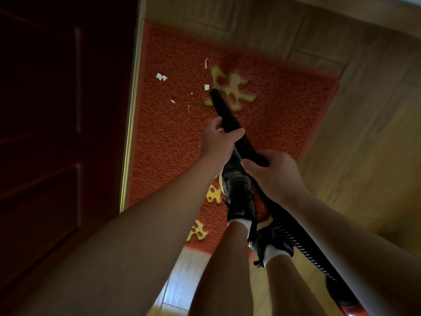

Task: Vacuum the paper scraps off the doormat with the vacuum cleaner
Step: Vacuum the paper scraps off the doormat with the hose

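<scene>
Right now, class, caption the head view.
Left hand and right hand aim the vacuum hose at paper scraps on the doormat.

floor: wood-look planks [364, 133] | left: dark red-brown door [57, 133], pale frame edge [132, 124] | light: dim

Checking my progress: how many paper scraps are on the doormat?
7: one curled strip farthest away, two together near the door, one square beside the nozzle tip, three tiny ones left of the nozzle. Others may hide under it.
</scene>
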`<state>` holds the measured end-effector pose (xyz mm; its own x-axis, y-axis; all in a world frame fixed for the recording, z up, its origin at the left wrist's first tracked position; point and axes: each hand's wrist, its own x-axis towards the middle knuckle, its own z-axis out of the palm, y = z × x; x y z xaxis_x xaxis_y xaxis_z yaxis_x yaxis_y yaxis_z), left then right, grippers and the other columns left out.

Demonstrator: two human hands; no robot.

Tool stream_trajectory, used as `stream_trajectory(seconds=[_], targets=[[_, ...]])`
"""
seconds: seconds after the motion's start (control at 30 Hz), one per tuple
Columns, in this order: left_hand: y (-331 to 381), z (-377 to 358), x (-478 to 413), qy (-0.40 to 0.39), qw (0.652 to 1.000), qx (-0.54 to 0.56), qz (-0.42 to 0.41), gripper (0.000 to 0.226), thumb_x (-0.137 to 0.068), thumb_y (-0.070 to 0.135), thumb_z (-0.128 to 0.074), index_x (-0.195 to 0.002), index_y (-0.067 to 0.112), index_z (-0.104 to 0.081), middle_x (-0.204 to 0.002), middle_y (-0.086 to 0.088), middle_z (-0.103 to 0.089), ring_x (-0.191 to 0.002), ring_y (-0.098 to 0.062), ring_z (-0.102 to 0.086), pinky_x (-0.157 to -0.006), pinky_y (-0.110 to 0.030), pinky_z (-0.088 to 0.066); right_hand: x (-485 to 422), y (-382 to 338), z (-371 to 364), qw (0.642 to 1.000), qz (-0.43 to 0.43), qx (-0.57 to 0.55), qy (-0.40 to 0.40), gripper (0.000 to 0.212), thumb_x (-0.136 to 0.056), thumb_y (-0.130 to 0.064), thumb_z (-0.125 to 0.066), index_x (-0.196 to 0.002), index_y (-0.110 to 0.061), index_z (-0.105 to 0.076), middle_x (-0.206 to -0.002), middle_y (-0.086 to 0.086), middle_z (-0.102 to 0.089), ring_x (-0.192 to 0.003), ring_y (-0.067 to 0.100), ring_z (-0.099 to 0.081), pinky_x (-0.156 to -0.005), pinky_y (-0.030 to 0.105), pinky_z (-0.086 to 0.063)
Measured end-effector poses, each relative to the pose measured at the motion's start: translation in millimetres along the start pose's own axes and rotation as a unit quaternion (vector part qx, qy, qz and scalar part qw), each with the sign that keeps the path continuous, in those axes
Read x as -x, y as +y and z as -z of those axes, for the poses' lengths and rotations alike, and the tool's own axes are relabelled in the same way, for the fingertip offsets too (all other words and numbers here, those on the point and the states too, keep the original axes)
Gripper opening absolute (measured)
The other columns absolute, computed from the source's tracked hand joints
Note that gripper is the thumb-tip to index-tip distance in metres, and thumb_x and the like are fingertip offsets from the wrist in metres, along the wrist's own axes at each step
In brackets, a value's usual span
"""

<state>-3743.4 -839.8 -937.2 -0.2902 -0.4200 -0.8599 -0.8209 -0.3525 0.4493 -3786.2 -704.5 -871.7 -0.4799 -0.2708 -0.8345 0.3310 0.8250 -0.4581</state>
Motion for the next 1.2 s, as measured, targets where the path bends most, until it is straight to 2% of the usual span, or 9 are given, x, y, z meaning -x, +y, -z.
stream_trajectory(seconds=[0.1,0.23,0.37,0.53,0.63,0.73,0.9,1.0,1.2], targets=[[1,3,-3,0.000,1.000,0.011,0.002,0.060,-0.077,0.032,-0.078,-0.133,0.016,-0.062,-0.123,0.001,-0.067,-0.109,-0.021,-0.067,-0.098,-0.052,-0.056,-4,-4,0,1.000,0.004,0.012,-0.007,0.026,-0.092,-0.032,-0.066,-0.073,-0.014,-0.064,-0.053,-0.004,-0.053,-0.037,0.005,-0.045,-0.035,0.012,-0.028],[2,6,-9,0.006,1.000,0.027,0.003,0.061,-0.085,0.024,-0.080,-0.140,0.015,-0.057,-0.128,0.000,-0.063,-0.115,-0.021,-0.064,-0.102,-0.050,-0.054,-10,-8,-2,1.000,0.009,0.021,-0.008,0.029,-0.091,-0.033,-0.066,-0.076,-0.009,-0.066,-0.054,-0.001,-0.054,-0.039,0.007,-0.043,-0.036,0.014,-0.029],[4,8,-16,0.009,0.999,0.034,0.005,0.064,-0.085,0.023,-0.080,-0.143,0.017,-0.055,-0.130,0.001,-0.063,-0.117,-0.021,-0.064,-0.102,-0.050,-0.054,-15,-13,-2,0.999,0.010,0.030,-0.010,0.025,-0.091,-0.035,-0.067,-0.081,-0.012,-0.069,-0.056,-0.001,-0.057,-0.040,0.006,-0.046,-0.036,0.013,-0.030],[14,9,-18,0.007,0.999,0.041,0.000,0.065,-0.084,0.024,-0.081,-0.143,0.016,-0.055,-0.131,0.001,-0.063,-0.119,-0.020,-0.062,-0.106,-0.049,-0.051,-18,-24,3,0.999,0.009,0.045,0.002,0.030,-0.090,-0.037,-0.068,-0.075,-0.011,-0.066,-0.054,-0.002,-0.054,-0.041,0.007,-0.044,-0.036,0.015,-0.030],[28,9,-18,0.003,0.999,0.045,-0.004,0.075,-0.073,0.036,-0.081,-0.141,0.017,-0.057,-0.130,0.001,-0.064,-0.118,-0.022,-0.064,-0.104,-0.053,-0.052,-20,-32,11,0.998,0.020,0.057,0.010,0.031,-0.089,-0.037,-0.068,-0.072,-0.011,-0.065,-0.054,-0.001,-0.054,-0.046,0.015,-0.047,-0.038,0.018,-0.029],[39,5,-20,0.010,0.998,0.059,-0.010,0.081,-0.065,0.039,-0.079,-0.140,0.016,-0.058,-0.129,0.000,-0.065,-0.117,-0.022,-0.065,-0.104,-0.054,-0.052,-26,-37,19,0.998,0.024,0.059,0.019,0.033,-0.089,-0.039,-0.068,-0.069,-0.012,-0.062,-0.052,-0.003,-0.052,-0.044,0.014,-0.046,-0.039,0.022,-0.032],[45,5,-27,0.014,0.997,0.073,-0.010,0.086,-0.062,0.040,-0.080,-0.142,0.018,-0.056,-0.128,0.001,-0.064,-0.115,-0.023,-0.066,-0.100,-0.051,-0.055,-34,-44,22,0.996,0.036,0.084,0.024,0.035,-0.088,-0.043,-0.068,-0.071,-0.012,-0.066,-0.056,0.002,-0.059,-0.046,0.020,-0.052,-0.038,0.025,-0.033],[45,8,-31,0.009,0.997,0.073,-0.007,0.083,-0.066,0.037,-0.083,-0.143,0.017,-0.055,-0.130,0.000,-0.064,-0.117,-0.025,-0.065,-0.101,-0.054,-0.054,-39,-46,20,0.995,0.039,0.084,0.028,0.034,-0.087,-0.044,-0.069,-0.077,-0.011,-0.070,-0.067,0.006,-0.067,-0.058,0.021,-0.061,-0.049,0.033,-0.044],[45,10,-35,0.003,0.998,0.070,-0.007,0.089,-0.061,0.044,-0.082,-0.142,0.018,-0.056,-0.130,0.000,-0.064,-0.117,-0.025,-0.065,-0.102,-0.052,-0.054,-43,-47,20,0.996,0.034,0.083,0.021,0.033,-0.087,-0.043,-0.069,-0.076,-0.012,-0.070,-0.068,0.006,-0.067,-0.059,0.021,-0.061,-0.050,0.033,-0.045]])
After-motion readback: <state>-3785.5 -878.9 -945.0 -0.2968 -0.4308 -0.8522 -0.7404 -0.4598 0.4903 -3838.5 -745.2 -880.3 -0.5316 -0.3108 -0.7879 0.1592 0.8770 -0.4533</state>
